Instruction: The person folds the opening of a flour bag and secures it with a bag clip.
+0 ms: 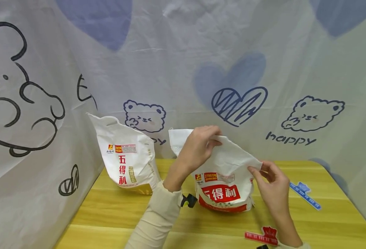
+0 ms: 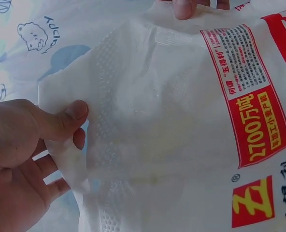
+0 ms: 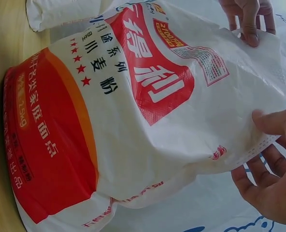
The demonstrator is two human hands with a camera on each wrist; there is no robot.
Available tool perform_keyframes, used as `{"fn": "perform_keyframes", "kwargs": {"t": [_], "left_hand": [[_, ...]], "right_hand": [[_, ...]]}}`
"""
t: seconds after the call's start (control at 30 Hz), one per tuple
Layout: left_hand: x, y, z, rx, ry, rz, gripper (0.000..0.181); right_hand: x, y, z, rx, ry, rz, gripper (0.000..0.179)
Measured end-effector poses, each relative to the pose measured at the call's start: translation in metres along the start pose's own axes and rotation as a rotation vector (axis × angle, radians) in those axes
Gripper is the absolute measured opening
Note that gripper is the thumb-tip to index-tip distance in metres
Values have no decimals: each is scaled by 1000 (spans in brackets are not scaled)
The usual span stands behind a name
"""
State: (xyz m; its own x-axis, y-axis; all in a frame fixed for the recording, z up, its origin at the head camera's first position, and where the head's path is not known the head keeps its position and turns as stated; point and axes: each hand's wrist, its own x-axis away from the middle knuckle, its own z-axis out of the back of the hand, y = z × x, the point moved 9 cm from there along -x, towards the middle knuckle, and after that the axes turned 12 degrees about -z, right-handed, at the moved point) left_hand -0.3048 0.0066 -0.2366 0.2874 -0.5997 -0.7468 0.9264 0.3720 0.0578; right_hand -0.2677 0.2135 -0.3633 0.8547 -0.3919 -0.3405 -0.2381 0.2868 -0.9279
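A white and red flour bag [image 1: 223,186] stands upright on the table, its loose top pulled up and stretched sideways. My left hand [image 1: 199,147] pinches the bag's top edge near the middle, thumb on the near face in the left wrist view. At the right end of that edge, my right hand [image 1: 271,183] pinches the corner between thumb and fingers. In the right wrist view the flour bag [image 3: 148,121] shows its red printed front, with both hands along the top edge. Close below my right forearm lies a red sealing clip [image 1: 261,237].
A second white flour bag [image 1: 123,155] stands at the left, its top raised. Right of my right hand lies a blue sealing clip [image 1: 305,196] on the yellow wood-grain table [image 1: 329,224]. A printed cloth [image 1: 176,69] hangs behind and at the sides.
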Motion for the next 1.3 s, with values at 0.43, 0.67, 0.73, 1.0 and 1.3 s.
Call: {"fn": "perform_keyframes", "kwargs": {"t": [0.43,0.67,0.73,1.0,1.3], "left_hand": [[3,7,8,-53,47,-50,20],[8,6,10,-47,43,-44,23],[9,5,10,-41,23,-34,23],[12,12,9,15,-66,-45,23],[18,8,-2,-35,-197,50,23]], "right_hand": [[2,-7,5,42,65,94,14],[3,-9,5,72,73,138,12],[3,-10,4,73,55,148,13],[5,-13,-4,40,-75,183,19],[5,-13,-6,62,-172,190,23]]}}
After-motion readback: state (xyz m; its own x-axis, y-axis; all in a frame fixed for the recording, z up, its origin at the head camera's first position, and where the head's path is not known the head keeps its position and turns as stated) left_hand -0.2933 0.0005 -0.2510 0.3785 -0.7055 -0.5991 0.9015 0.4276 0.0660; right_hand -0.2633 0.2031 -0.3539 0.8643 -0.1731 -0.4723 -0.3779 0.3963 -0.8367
